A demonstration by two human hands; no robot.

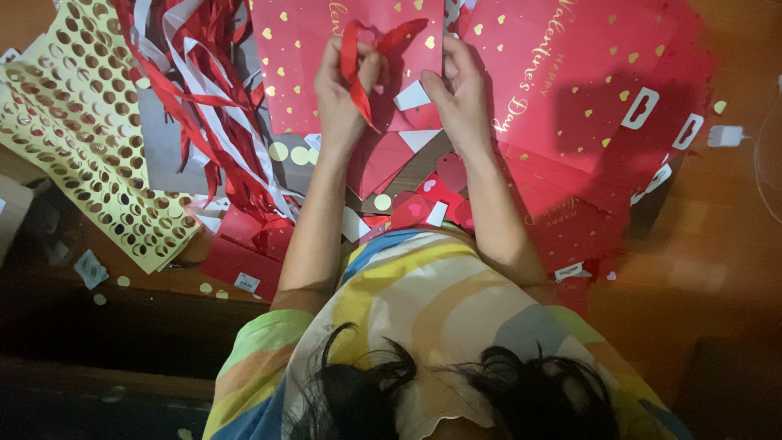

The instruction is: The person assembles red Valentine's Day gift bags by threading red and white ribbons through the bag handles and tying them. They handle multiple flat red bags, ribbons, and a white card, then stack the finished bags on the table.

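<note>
Looking down past dark hair and a striped, many-coloured top, both bare arms reach forward over a crowded worktop (733, 244). The left hand (342, 94) has its grip pinched together on a red ribbon (355, 77), which loops up above the fingers, arches across to the right and trails a loose tail down over the wrist. The right hand (463, 94) presses thumb and fingers closed on the lower edge of a red paper bag (309, 73) speckled with gold hearts, right by a white tab; whether it also catches the ribbon's far end I can't make out, since the fingers cover that spot. The bag's top runs off the upper edge of the view, so its handle holes are out of sight. To the right lies a stack of flat red bags (586, 98) with gold script and white cut-out handle slots, partly fading into shadow. To the left sprawls a tangle of red and white ribbons (212, 106), and beyond it yellow sheets (90, 138) punched full of round holes, cut off at the frame's corner. Between the forearms sit small red heart tags (423, 204) and gold dots, half hidden by the arms and the top. The near part of the scene is too dark to read.
</note>
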